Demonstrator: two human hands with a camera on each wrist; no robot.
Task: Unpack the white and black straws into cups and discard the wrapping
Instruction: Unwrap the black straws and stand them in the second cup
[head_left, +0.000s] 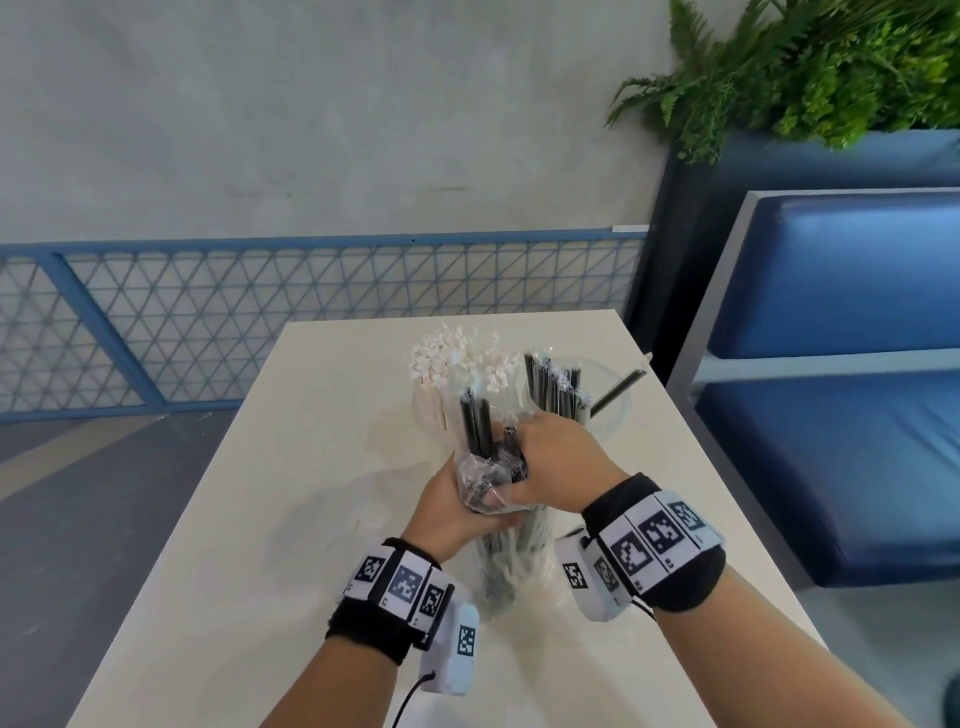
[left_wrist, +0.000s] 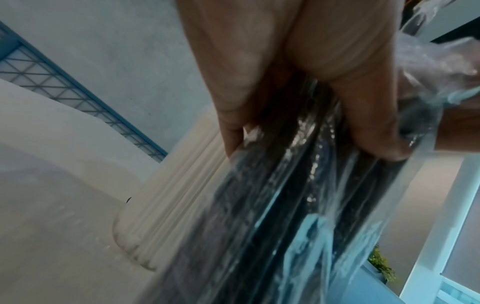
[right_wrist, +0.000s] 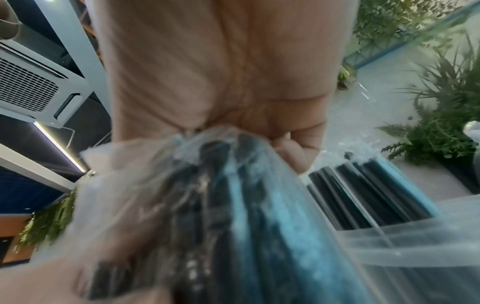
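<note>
Head view: my left hand (head_left: 451, 512) and right hand (head_left: 558, 462) both clench a crinkled clear plastic bag (head_left: 480, 480) of black straws (head_left: 477, 423) above the cream table (head_left: 218, 519). Behind stand a cup of white straws (head_left: 447, 364) and a clear cup of black straws (head_left: 558, 387).

Left wrist view: my fingers (left_wrist: 363, 115) curl round the glossy, creased film; the ribbed white bundle (left_wrist: 176, 195) stands beside it.

Right wrist view: blurred; my fingers bunch the film's gathered top (right_wrist: 207, 148). Ferns (right_wrist: 441, 123) lie beyond.
</note>
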